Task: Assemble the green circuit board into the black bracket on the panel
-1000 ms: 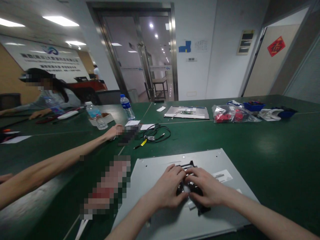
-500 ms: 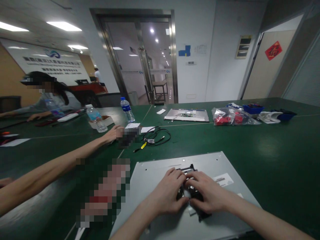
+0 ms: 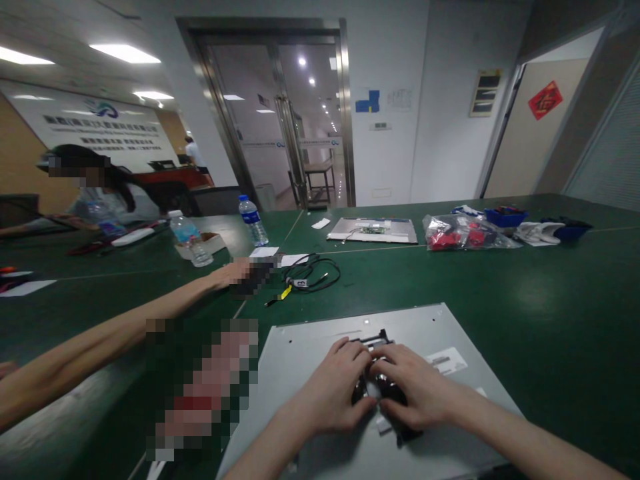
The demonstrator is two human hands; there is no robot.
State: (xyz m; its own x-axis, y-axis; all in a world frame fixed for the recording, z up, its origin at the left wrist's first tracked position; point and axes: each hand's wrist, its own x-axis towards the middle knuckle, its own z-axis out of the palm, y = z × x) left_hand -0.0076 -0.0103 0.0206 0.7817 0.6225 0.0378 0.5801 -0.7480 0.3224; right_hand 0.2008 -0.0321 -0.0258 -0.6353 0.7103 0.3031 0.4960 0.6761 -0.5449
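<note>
Co-worker's hand (image 3: 231,273) flatter, clear of panel (image 3: 304,353)

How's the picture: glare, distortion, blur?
Head view: ceiling lights blow out white, soft glare on the green table at right; head view: glass door leans on its left side, likely wide lens; head view: small print on wall sign too soft to read; head view: blocky pixels over the pinkish item; head view: black part dark under left hand and right hand.
</note>
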